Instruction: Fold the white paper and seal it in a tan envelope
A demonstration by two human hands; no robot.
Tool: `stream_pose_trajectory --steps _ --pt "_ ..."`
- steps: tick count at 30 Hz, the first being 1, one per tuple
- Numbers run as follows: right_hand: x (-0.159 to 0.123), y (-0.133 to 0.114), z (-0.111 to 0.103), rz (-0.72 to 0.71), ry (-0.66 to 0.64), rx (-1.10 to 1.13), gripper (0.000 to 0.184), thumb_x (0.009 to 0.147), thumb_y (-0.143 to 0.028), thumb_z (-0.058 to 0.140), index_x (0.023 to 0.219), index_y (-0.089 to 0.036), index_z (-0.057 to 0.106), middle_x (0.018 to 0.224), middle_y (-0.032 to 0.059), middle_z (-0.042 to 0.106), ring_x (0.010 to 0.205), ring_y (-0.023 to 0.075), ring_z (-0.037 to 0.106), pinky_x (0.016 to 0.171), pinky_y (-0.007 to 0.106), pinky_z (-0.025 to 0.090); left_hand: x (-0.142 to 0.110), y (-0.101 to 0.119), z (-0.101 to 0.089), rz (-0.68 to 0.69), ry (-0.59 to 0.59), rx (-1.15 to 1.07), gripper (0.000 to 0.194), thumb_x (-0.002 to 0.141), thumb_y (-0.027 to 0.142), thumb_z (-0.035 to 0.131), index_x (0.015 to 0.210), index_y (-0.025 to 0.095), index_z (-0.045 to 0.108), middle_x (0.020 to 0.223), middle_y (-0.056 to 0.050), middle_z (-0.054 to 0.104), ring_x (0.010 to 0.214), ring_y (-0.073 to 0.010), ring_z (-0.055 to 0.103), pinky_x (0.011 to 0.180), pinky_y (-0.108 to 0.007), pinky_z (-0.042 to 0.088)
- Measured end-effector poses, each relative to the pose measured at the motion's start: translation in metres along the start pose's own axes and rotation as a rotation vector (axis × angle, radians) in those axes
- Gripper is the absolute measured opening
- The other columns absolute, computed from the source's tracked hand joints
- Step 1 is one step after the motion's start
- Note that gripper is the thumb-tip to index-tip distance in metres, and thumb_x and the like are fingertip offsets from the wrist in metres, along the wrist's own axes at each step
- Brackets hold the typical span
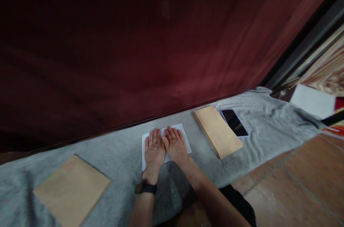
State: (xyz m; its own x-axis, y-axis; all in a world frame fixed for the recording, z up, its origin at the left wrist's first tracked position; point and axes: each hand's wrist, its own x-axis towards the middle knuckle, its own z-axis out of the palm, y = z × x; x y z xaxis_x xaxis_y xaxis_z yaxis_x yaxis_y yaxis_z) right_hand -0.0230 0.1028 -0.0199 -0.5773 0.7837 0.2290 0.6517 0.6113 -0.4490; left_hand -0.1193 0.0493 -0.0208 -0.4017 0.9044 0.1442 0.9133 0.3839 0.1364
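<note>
Your left hand (155,151) and right hand (176,146) lie flat, gripping nothing — set on the paper (167,157), probably to steady it against the cloth (118,148).

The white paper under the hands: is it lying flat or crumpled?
Flat. The white paper shows straight edges on the grey cloth, and the left hand and right hand rest flat on it. What they cover is hidden.
</note>
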Motion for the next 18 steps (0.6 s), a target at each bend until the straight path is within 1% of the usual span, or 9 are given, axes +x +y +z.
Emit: stream_pose_trajectory --steps 5,9,11,14,18 --pt "-0.004 0.015 0.007 0.02 0.064 -0.1 0.055 0.103 -0.042 0.035 0.147 -0.009 0.043 0.153 0.0138 0.04 0.142 0.028 0.036 0.118 0.045 0.024 -0.005 -0.008 -0.001 -0.126 0.047 0.014 0.057 0.098 0.027 0.028 0.149 0.005 0.035 0.155 -0.017 0.036 0.146 -0.0273 0.029 0.12 -0.047 0.018" --pt "-0.006 0.028 0.004 0.057 0.093 -0.155 0.06 0.102 -0.042 0.035 0.148 -0.004 0.039 0.153 0.0185 0.038 0.142 0.0292 0.036 0.118 0.045 0.024 -0.011 -0.019 -0.007 -0.218 0.077 0.03 0.058 0.096 0.027 0.032 0.147 -0.001 0.037 0.152 -0.023 0.038 0.145 -0.03 0.032 0.118 -0.047 0.023" --pt "-0.007 0.034 0.0 0.074 0.091 -0.177 0.061 0.102 -0.043 0.035 0.148 -0.003 0.039 0.153 0.0195 0.037 0.142 0.0298 0.036 0.117 0.046 0.024 -0.014 -0.023 -0.015 -0.255 0.073 0.048 0.058 0.096 0.027 0.033 0.145 -0.002 0.039 0.15 -0.025 0.042 0.143 -0.0315 0.034 0.116 -0.048 0.028" --pt "-0.01 0.04 -0.008 0.094 0.069 -0.213 0.061 0.101 -0.042 0.037 0.148 -0.003 0.039 0.153 0.0195 0.036 0.142 0.0306 0.036 0.117 0.046 0.023 -0.02 -0.025 -0.032 -0.325 0.055 0.052 0.057 0.095 0.029 0.035 0.144 0.001 0.041 0.146 -0.023 0.049 0.136 -0.0334 0.044 0.11 -0.048 0.036" --pt "-0.017 0.042 -0.021 0.108 0.028 -0.256 0.061 0.101 -0.042 0.038 0.148 -0.003 0.039 0.153 0.0188 0.038 0.142 0.0311 0.035 0.117 0.046 0.022 -0.027 -0.024 -0.056 -0.415 -0.032 -0.022 0.059 0.094 0.036 0.041 0.142 0.003 0.043 0.127 -0.022 0.063 0.119 -0.0341 0.058 0.101 -0.043 0.044"
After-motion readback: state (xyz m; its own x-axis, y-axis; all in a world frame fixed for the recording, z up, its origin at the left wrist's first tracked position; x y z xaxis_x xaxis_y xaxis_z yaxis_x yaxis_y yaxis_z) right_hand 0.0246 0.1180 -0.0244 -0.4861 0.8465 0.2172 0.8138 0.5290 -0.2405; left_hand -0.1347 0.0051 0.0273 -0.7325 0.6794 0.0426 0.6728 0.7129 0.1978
